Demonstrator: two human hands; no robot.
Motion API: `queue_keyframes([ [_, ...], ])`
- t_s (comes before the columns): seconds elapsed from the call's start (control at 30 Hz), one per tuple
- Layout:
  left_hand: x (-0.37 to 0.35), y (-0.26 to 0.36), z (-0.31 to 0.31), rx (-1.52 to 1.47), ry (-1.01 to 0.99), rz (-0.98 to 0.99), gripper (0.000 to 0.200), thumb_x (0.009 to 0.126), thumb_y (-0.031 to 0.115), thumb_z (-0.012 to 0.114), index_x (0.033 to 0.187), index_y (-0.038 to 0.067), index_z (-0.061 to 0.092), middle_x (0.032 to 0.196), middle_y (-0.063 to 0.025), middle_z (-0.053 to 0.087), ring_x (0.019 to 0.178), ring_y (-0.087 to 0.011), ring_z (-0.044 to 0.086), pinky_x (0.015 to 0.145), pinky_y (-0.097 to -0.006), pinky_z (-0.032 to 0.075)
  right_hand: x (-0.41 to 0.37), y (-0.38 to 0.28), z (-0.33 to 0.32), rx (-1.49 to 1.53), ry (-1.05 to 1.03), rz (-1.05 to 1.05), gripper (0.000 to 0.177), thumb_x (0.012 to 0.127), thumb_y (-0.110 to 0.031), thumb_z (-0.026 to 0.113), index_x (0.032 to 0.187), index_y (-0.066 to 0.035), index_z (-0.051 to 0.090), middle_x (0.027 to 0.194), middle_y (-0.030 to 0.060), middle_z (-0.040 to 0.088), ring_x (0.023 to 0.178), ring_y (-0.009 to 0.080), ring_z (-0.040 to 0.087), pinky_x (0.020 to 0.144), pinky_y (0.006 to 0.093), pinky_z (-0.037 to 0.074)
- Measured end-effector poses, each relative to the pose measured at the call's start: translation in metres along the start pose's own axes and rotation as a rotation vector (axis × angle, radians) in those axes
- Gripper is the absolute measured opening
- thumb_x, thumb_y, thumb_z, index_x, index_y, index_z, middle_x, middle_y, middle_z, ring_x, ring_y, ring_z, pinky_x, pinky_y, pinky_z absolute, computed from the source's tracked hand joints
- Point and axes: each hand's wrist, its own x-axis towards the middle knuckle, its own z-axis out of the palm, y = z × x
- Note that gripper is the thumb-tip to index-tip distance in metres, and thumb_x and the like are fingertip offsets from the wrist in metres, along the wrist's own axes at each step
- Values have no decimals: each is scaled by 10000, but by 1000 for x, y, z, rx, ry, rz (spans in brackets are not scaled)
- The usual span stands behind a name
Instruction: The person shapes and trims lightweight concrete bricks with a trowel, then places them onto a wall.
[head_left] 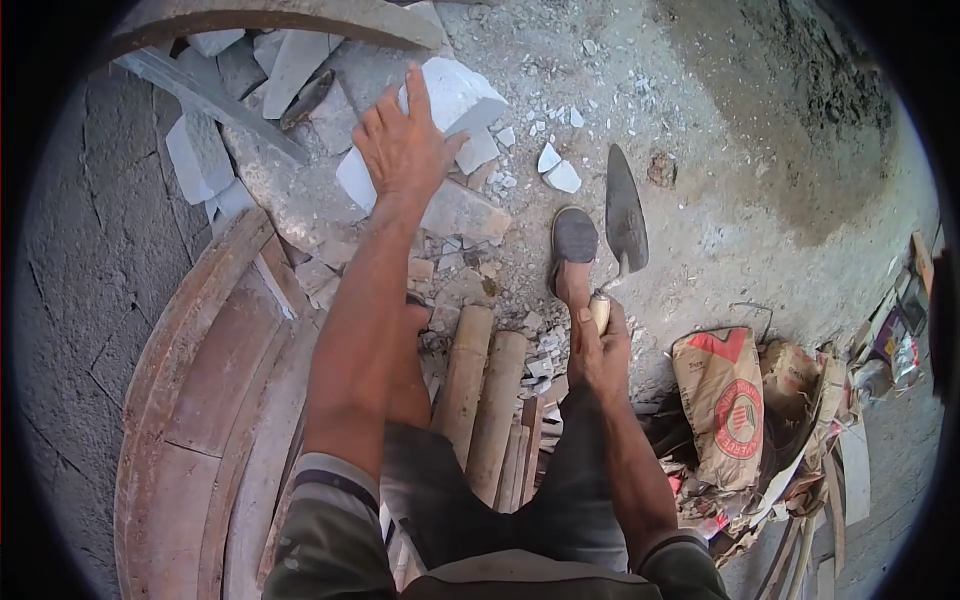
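Observation:
A broken white block with a grey side face lies on the rubble at upper centre. My left hand grips its left part, the index finger stretched along the top and the thumb by the near side. The undersides of the fingers are hidden. In my right hand is a trowel, its wooden handle wrapped by the fingers. The pointed grey blade reaches forward above the floor, beside my shoe. Two small white fragments lie left of the blade.
Bamboo poles lie between my legs. Curved wooden formwork stands on the left, and a curved beam crosses the top. Broken slabs are piled at upper left. A torn paper sack and debris lie at lower right.

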Motion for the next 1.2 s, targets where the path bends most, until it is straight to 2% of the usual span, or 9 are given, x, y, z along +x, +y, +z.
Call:
queue_keyframes([
  [0.13, 24, -18, -27, 67, -227, 47, 1135, 659, 418, 886, 1560, 125, 260, 1349, -265, 484, 1164, -432, 532, 938, -525, 438, 34, -28, 27, 11, -116, 143, 408, 945, -245, 684, 1218, 25, 546, 894, 145, 621, 787, 193, 580, 706, 352, 492],
  [0.2, 19, -39, -26, -95, -207, 228, 1158, 657, 390, 880, 1578, 142, 223, 1340, -288, 496, 1128, -440, 577, 914, -518, 472, 47, -31, 40, -33, -57, -328, 348, 979, -230, 652, 1212, -1, 532, 768, 8, 554, 631, 85, 498, 546, 258, 422],
  [0.27, 8, -45, -22, -81, -142, 250, 1141, 650, 389, 881, 1556, 98, 252, 1297, -276, 520, 1108, -420, 580, 913, -514, 467, 50, -65, 45, -57, -24, -420, 360, 969, -227, 666, 1217, -3, 532, 782, 50, 597, 631, 127, 551, 566, 296, 472],
  [0.33, 0, -39, -20, -76, -194, 61, 1093, 652, 393, 880, 1506, 43, 295, 1251, -258, 542, 1121, -415, 563, 919, -523, 450, 52, -90, 47, -55, -73, -400, 408, 937, -215, 690, 1221, 27, 524, 953, 212, 640, 845, 313, 644, 748, 407, 509],
  [0.73, -7, -12, -25, -26, -276, -141, 912, 694, 407, 852, 1388, 63, 370, 1166, -178, 539, 1111, -359, 525, 909, -500, 396, 51, -201, 52, -171, 177, -767, 449, 860, -168, 784, 1177, 19, 526, 868, 199, 657, 702, 308, 669, 621, 383, 532],
  [0.8, -9, -15, -24, -34, -264, -147, 906, 696, 407, 850, 1387, 70, 372, 1163, -174, 540, 1107, -357, 525, 908, -499, 395, 64, -192, 58, -129, 154, -689, 392, 881, -186, 755, 1144, 0, 531, 824, 221, 659, 697, 367, 675, 620, 414, 532],
  [0.87, -11, -15, -24, -40, -261, -134, 899, 697, 408, 848, 1387, 76, 375, 1159, -170, 541, 1103, -354, 526, 906, -498, 395, 84, -189, 54, -618, -195, -471, 330, 903, -208, 717, 1098, -17, 531, 772, 251, 654, 716, 446, 664, 623, 458, 528],
  [1.07, -10, -8, -25, -30, -261, -162, 883, 696, 395, 847, 1381, 89, 382, 1134, -157, 550, 1098, -352, 529, 912, -491, 395, 49, -229, 38, -319, -56, -617, 342, 910, -227, 705, 1119, -13, 539, 776, 232, 666, 726, 433, 679, 616, 455, 530],
  [1.2, -1, -5, -28, -37, -259, -176, 870, 692, 388, 848, 1368, 90, 390, 1126, -161, 555, 1095, -356, 533, 914, -491, 397, 71, -204, 60, -195, 314, -767, 343, 921, -245, 692, 1101, 2, 537, 788, 213, 676, 756, 424, 683, 626, 459, 530],
])
